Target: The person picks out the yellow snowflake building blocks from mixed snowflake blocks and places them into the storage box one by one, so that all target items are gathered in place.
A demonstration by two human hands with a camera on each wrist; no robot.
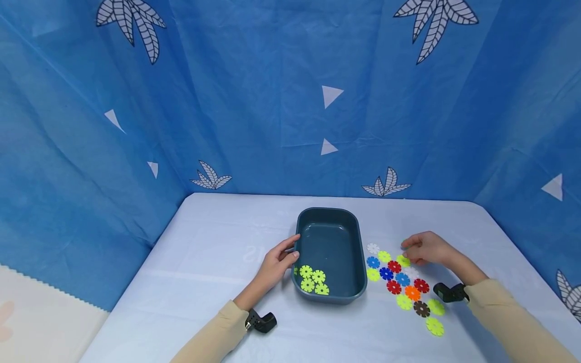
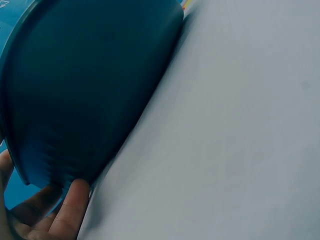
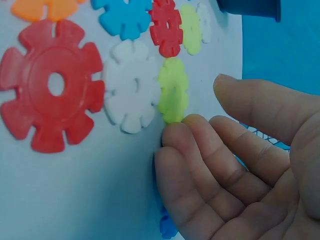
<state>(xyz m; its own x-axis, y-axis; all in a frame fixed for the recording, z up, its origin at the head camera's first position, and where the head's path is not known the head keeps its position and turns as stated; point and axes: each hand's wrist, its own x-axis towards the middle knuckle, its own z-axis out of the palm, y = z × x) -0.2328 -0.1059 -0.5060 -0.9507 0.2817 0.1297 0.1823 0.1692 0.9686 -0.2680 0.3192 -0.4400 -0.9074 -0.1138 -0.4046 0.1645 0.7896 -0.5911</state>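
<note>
A dark teal bin [image 1: 330, 297] stands on the table with several yellow-green notched discs [image 1: 307, 285] in its near-left part. My left hand [image 1: 274, 263] grips its left side; in the left wrist view the fingers [image 2: 72, 210] lie against the outer wall of the bin [image 2: 95, 85]. Right of the bin, discs of several colours lie loosely grouped. Over their far right edge is my right hand [image 1: 426, 248], holding nothing visible. In the right wrist view its fingertips are beside a yellow-green disc [image 3: 173, 90], thumb apart; whether they touch it I cannot tell. White [image 3: 131, 86] and red discs [image 3: 37, 90] lie alongside.
Part of a blue piece [image 3: 168, 225] shows beyond the right fingers. A brown disc [image 1: 421, 308] and a yellow-green one [image 1: 434, 326] lie at the near end of the group. Blue patterned cloth [image 1: 281, 101] hangs behind the white-covered table [image 1: 218, 227].
</note>
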